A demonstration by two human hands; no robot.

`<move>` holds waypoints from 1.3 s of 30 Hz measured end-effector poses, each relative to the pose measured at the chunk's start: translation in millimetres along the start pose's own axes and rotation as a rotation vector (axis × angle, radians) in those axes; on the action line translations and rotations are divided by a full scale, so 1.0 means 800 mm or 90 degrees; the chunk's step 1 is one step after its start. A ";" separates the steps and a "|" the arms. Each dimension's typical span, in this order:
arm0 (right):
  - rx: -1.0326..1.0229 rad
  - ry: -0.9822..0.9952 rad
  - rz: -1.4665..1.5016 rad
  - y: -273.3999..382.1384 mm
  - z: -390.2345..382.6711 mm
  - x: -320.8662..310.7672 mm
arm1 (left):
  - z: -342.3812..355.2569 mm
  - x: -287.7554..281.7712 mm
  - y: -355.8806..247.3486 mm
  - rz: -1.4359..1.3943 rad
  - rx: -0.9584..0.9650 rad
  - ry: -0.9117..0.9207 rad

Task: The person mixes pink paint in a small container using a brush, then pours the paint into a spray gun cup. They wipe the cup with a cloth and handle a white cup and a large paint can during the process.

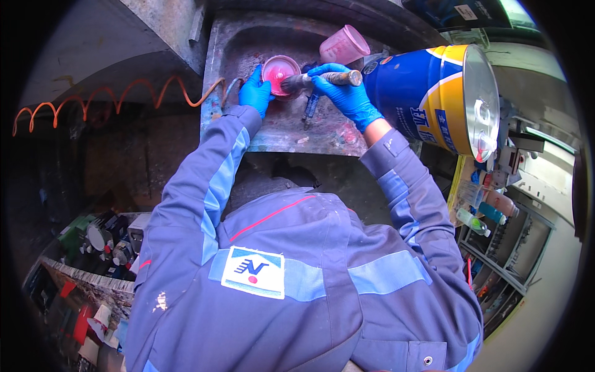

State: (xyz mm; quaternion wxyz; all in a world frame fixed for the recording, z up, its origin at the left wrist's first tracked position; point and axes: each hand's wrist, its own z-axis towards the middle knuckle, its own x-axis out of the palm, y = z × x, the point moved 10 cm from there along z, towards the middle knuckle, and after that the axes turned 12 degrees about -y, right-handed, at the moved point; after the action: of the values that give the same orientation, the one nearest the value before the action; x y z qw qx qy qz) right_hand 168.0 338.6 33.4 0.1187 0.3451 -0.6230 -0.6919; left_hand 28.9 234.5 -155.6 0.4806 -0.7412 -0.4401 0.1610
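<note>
Brushwork over a stained metal tray. Gloved left hand grips the left side of a shallow round cup, coated pink inside, seemingly to steady it against the bristles; whether the cup rests on the tray or is lifted cannot be told. Gloved right hand is closed around the handle of a broad paintbrush, held nearly level with its tip at the cup's right side, presumably for controlled strokes. A tilted pink-stained tumbler and blue-yellow drum lie beyond, likely leaving the hands room.
</note>
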 end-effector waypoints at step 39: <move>0.047 0.037 0.139 0.015 0.006 0.014 | 0.039 -0.019 0.024 0.202 0.070 -0.118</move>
State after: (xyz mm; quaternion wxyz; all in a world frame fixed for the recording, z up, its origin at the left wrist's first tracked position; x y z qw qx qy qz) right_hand 153.6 333.6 40.7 0.1986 0.2990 -0.6784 -0.6411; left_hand 9.1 236.8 -190.1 0.4464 -0.7558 -0.3505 0.3265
